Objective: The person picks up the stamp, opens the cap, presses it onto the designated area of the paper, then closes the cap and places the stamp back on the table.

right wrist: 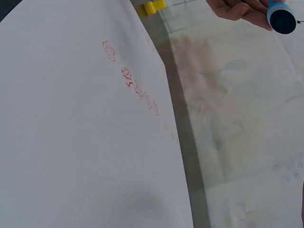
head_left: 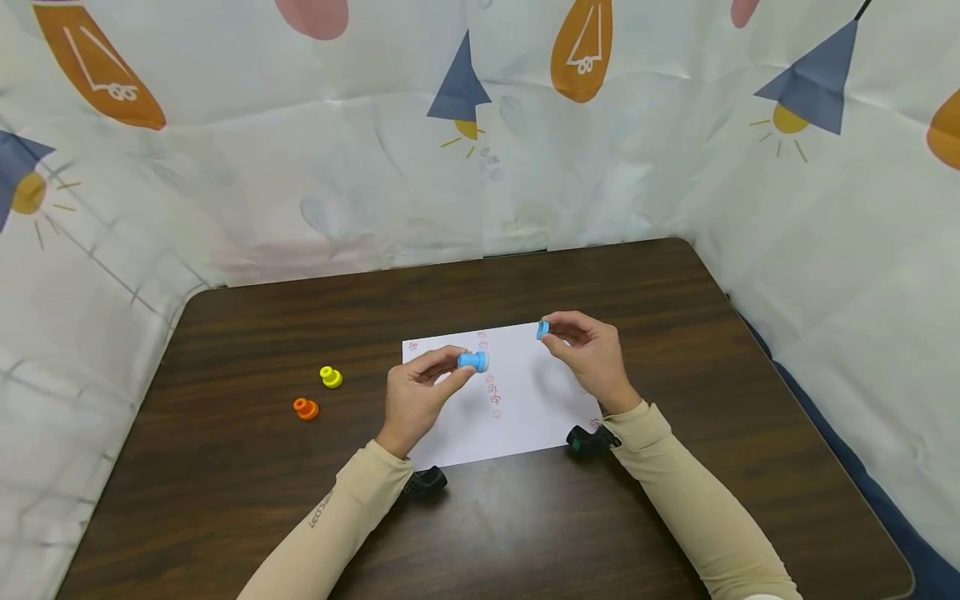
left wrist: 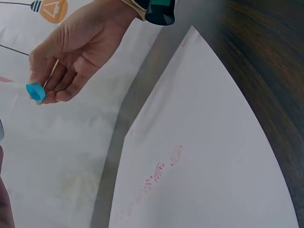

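Observation:
My left hand pinches a small blue toy stamp between thumb and fingers, raised over a white sheet of paper. In the right wrist view the dark round end of this stamp faces the camera. Farther right, my right hand pinches a small blue cap by its edge above the paper's far side. The left wrist view shows the cap as a shallow hollow piece at the fingertips. Red stamped prints run in a column down the middle of the sheet, with more at its corners.
Left of the paper, a yellow stamp and an orange stamp stand on the dark wooden table. A white patterned curtain hangs behind and beside the table.

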Available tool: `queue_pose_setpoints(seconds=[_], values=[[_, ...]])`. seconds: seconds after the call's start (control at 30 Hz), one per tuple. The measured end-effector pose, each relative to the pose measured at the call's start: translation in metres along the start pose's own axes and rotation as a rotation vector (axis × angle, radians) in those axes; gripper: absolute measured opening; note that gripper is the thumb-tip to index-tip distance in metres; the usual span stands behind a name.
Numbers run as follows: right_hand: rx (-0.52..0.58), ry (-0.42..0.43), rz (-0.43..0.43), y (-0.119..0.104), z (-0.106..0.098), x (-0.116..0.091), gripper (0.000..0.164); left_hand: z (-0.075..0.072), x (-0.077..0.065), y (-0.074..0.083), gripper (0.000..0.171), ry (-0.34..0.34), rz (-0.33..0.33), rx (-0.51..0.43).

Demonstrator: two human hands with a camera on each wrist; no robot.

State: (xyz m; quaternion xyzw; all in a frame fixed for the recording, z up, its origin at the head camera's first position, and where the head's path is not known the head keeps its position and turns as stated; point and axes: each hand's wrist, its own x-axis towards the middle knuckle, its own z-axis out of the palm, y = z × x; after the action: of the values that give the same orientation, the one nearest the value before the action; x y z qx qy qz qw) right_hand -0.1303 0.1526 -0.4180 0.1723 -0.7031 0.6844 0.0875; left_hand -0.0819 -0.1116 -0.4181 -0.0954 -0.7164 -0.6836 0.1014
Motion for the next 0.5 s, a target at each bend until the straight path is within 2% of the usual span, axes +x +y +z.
queue_pose_setpoints(seconds=[0.23, 0.5], values=[[-0.038, 0.022, 0.034, 0.007, -0.011, -0.002, 0.027, -0.002, -0.004, -0.001, 0.028, -0.035, -0.018, 0.029], [-0.027, 0.046, 0.044, 0.009, -0.021, -0.002, 0.028, -0.005, -0.007, -0.004, 0.027, -0.091, -0.034, 0.096]])
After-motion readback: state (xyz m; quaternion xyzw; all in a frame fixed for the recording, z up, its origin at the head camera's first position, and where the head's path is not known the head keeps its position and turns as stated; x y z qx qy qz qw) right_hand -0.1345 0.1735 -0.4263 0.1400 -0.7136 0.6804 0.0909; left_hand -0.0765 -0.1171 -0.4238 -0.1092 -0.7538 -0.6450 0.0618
